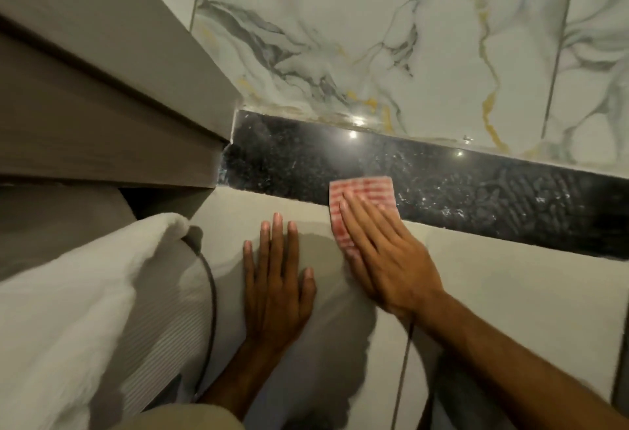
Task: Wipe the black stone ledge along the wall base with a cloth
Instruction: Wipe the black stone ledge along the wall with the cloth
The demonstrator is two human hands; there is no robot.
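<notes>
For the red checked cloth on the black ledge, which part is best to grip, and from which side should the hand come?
Grip the cloth by its far, uncovered edge lying flat on the black stone ledge, probably coming from above. The right hand presses flat on the near part, and the left hand rests on the floor, so only that far strip shows free.
</notes>
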